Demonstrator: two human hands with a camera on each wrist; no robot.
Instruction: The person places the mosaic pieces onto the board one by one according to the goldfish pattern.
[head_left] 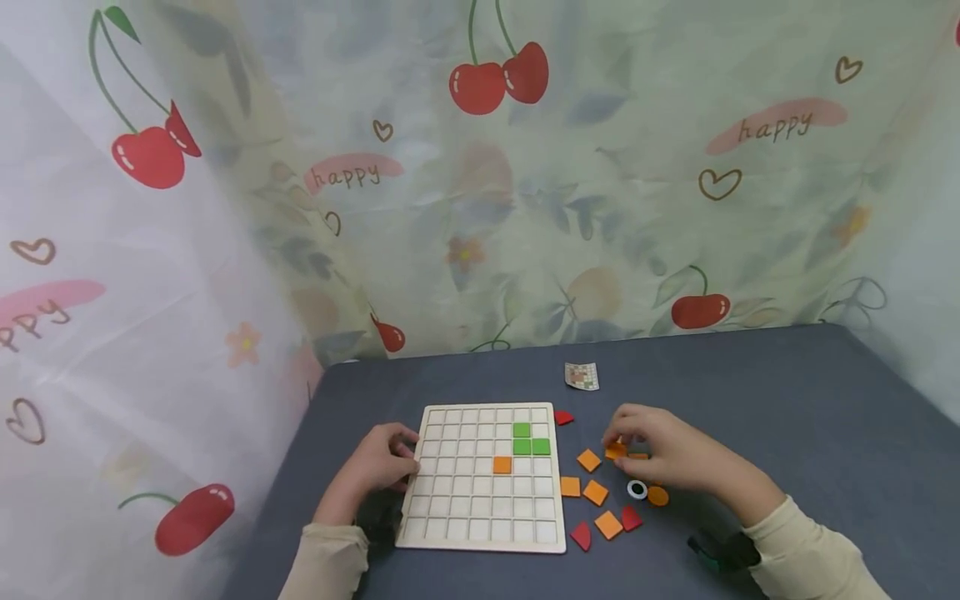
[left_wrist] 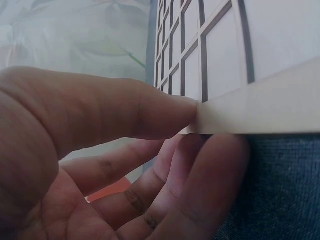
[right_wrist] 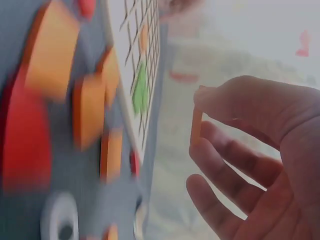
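Note:
A pale wooden grid board (head_left: 480, 508) lies on the table with several green tiles (head_left: 522, 447) and one orange tile (head_left: 502, 465) in its cells. At its left edge, my left hand (head_left: 382, 458) pinches the rim, thumb on top and fingertips at the underside in the left wrist view. Right of the board, my right hand (head_left: 663, 446) holds an orange square tile (right_wrist: 196, 125) between thumb and fingertips, lifted off the table in the right wrist view. Loose orange tiles (head_left: 596, 492) lie below and left of this hand.
Red pieces (head_left: 581, 535), an orange round piece (head_left: 657, 496) and a white ring piece with a dark centre (head_left: 637, 490) lie right of the board. A small printed grid card (head_left: 582, 377) sits farther back. Patterned curtain (head_left: 600, 167) surrounds the dark table (head_left: 787, 400).

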